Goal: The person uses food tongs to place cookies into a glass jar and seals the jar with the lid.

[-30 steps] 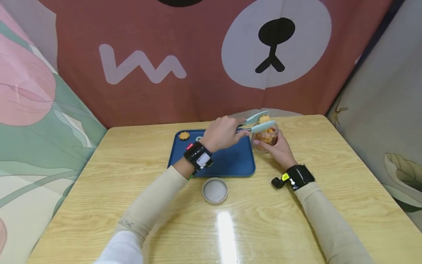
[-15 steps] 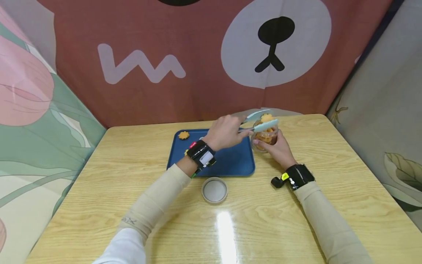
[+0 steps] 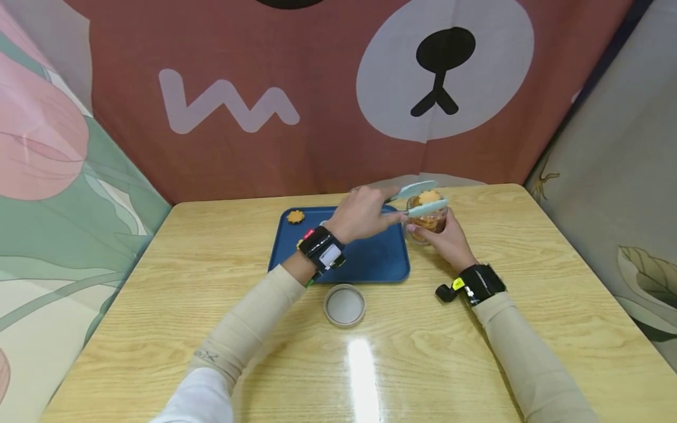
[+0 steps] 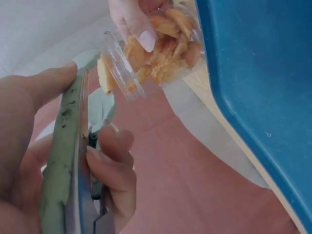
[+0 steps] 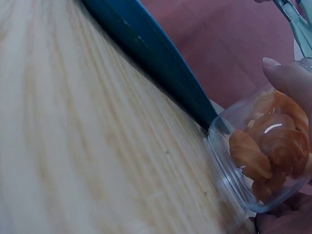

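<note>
My left hand [image 3: 359, 214] grips a pair of tongs [image 4: 63, 141] with pale mint-green tips, held above the tray's far right corner. The tong tips stand apart on either side of a scalloped orange cookie [image 4: 104, 74] at the jar's mouth; whether both touch it I cannot tell. My right hand [image 3: 448, 242] holds the clear plastic jar [image 5: 219, 141], thumb and fingers around its side, just right of the tray. Several cookies [image 4: 168, 68] fill much of the jar. A round lid [image 3: 345, 305] lies in front of the tray.
The blue tray [image 3: 375, 261] lies on the wooden table [image 3: 211, 252]. One cookie [image 3: 295, 217] rests in its far left corner, and another is mostly hidden by my left wrist. A printed cloth [image 3: 328, 158] hangs directly behind the table.
My left hand has shifted slightly right, and the tong tips have dipped. The cookie between them has come lower, onto the jar's mouth. The right hand and jar have stayed put.
</note>
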Demonstrator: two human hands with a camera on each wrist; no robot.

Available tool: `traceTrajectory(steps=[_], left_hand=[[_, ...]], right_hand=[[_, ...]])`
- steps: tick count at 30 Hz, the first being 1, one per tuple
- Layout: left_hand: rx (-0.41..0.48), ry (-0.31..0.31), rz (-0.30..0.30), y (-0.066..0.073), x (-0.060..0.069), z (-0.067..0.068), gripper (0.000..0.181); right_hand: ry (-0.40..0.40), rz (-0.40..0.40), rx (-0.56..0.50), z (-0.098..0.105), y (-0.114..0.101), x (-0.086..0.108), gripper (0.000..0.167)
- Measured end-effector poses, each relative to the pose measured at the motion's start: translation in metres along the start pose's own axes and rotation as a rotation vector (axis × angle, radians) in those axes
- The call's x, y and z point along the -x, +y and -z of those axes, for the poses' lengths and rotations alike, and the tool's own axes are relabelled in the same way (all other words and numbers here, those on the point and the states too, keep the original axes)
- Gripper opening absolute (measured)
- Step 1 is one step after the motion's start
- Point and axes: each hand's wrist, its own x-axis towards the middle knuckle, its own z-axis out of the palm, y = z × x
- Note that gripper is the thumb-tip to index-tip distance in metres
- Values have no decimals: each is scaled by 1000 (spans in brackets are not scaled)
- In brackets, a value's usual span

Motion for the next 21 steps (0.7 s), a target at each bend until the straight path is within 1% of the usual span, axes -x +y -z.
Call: traceTrajectory(steps=[3, 5, 7, 11, 15, 18, 21], left_hand=[[21, -12, 9, 0, 0, 0, 66], [41, -20, 16, 0, 1, -1, 62], [60, -20, 20, 0, 2, -2, 54], [97, 3, 23, -1, 3, -4, 36], [122, 13, 40, -1, 2, -4, 35], [136, -6, 58, -1, 2, -2, 32], [178, -12, 64, 0, 3, -1, 34]], right_hand=[[-1, -8, 6, 0, 0, 0, 96], [-2, -12, 7, 1, 1, -1, 95], [-4, -15, 11, 1, 1, -1, 95], [0, -12, 9, 0, 2, 0, 98], [8, -11, 9, 1, 2, 0, 100], [8, -15, 6, 1, 1, 0, 100], [6, -16, 12, 1, 1, 0, 101]])
